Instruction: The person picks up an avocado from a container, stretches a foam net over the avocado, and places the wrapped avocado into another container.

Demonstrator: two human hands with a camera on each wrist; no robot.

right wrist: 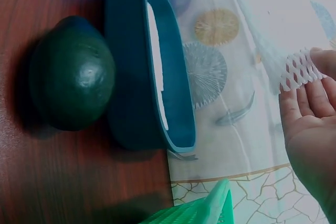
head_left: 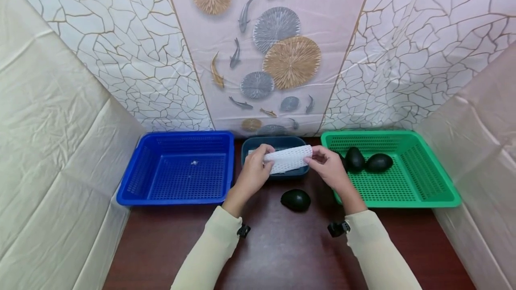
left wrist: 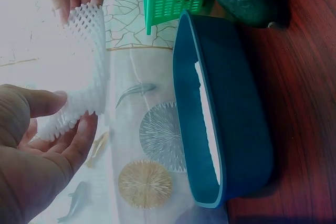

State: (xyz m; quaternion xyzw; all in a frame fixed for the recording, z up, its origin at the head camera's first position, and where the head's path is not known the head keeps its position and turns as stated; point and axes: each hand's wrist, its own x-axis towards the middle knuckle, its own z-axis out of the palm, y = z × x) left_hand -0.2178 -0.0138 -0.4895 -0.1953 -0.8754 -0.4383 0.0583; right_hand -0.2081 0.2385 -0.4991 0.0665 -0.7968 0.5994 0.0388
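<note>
A white foam mesh sleeve (head_left: 288, 159) is stretched sideways between two hands, above a small dark teal bin (head_left: 250, 144). My left hand (head_left: 255, 169) pinches its left end between thumb and fingers. At the other end, my right hand (head_left: 328, 167) pinches the netting's edge, as the right wrist view also shows with the mesh (right wrist: 302, 72) between thumb and fingertips. On the table in front of the bin lies a dark green avocado (head_left: 296, 200), touched by neither hand. More white material (left wrist: 209, 124) shows inside the bin in the left wrist view.
To the left stands a blue plastic basket (head_left: 175, 201) with a small pale bit (head_left: 195, 162) on its bottom. A green basket (head_left: 437, 202) on the right holds several avocados (head_left: 379, 163), partly behind the right hand. A patterned cloth (head_left: 262, 115) hangs behind the brown table (head_left: 274, 254).
</note>
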